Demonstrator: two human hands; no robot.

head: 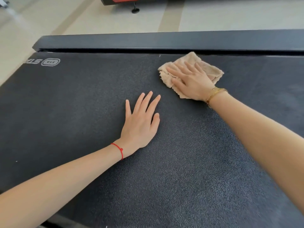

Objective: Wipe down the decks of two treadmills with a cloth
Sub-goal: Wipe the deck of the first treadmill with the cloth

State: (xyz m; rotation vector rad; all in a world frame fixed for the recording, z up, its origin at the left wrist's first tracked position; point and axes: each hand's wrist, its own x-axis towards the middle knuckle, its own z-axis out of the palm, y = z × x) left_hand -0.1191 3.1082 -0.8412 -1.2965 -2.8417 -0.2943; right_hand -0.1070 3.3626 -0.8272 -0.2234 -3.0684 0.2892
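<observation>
1. The right hand (pixel 192 81) lies flat on the cloth (pixel 209 69), fingers spread and straight, pinching nothing.
2. The left hand (pixel 141 122) rests flat on the treadmill deck (pixel 82 112), fingers slightly fanned, bracing.
3. To wipe well, I judge: keep the palm weighted, overlap strokes, and work along the far side rail (pixel 164 41).
4. The cloth is beige, fuzzy, folded and frayed, sitting near the rail on the dark, textured belt.

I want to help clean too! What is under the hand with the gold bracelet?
A beige cloth lies under the right hand, pressed flat on the black treadmill deck. The part of the cloth beneath the palm is hidden.
</observation>
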